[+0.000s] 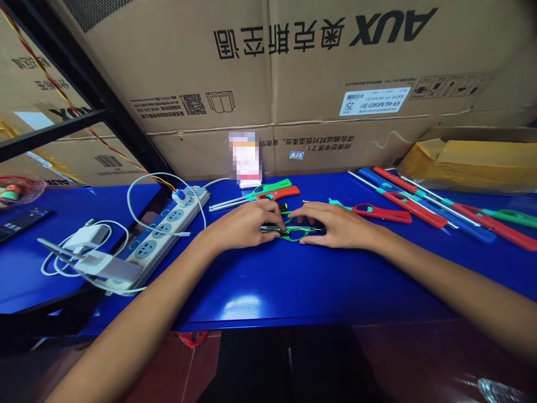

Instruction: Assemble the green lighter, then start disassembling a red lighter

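Brightly green piece (298, 228), slim, looped lower edge (partly covered)

On my feed I see a free lane along the near edge of the table (243, 285), before the left hand (254, 225) and right hand (338, 225); a green-and-black piece (295, 232) fills the gap between them. A carton (272, 73) walls off the far edge; the power strip (161, 230) bars my way left, long lighters (428, 216) right.
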`<state>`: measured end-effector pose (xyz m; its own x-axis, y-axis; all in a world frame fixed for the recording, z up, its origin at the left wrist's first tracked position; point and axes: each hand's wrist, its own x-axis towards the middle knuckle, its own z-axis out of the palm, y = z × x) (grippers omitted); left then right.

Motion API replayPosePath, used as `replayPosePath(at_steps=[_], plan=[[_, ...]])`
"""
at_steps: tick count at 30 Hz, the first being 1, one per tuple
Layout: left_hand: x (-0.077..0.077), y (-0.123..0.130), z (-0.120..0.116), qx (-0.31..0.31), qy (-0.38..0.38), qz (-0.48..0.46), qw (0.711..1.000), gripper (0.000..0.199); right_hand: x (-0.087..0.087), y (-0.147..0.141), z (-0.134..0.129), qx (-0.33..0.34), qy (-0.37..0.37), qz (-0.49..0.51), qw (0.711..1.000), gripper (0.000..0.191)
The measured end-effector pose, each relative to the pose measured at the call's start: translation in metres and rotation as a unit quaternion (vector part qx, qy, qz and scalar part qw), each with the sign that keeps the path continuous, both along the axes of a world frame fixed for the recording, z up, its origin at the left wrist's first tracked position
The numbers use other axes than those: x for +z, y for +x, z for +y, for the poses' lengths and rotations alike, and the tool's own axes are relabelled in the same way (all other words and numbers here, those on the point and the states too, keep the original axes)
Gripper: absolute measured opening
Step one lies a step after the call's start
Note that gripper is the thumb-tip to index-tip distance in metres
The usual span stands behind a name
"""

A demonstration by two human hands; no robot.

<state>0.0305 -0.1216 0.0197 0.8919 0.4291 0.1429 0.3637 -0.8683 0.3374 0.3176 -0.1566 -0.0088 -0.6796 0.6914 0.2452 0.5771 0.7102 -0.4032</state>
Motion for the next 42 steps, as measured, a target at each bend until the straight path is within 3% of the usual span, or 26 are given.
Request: replayPosePath(at_steps=[6,18,27,35,42], plan=[[-0.009,0.002,-0.001,0.016,0.036,-0.002,0.999,0.016,-0.002,-0.003,0.000,0.024,0.005,0.010,1.000,0.026],[-0.014,0.007,0.001,0.015,-0.014,-0.049,0.999,0.010,-0.004,-0.002,0.001,0.014,-0.002,0.016,1.000,0.026],[-0.005,0.002,0.002,0.009,-0.038,-0.053,0.998,0.014,-0.003,-0.002,0.002,0.021,-0.009,0.021,1.000,0.028],[0.000,-0.004,0.003,0.058,-0.011,-0.027,0.998,0.027,-0.001,0.001,0.005,0.011,-0.039,0.039,0.998,0.033],[-0.002,-0.004,0.006,0.044,-0.013,-0.002,0.999,0.018,-0.006,0.006,0.012,0.018,-0.020,0.054,0.998,0.011]])
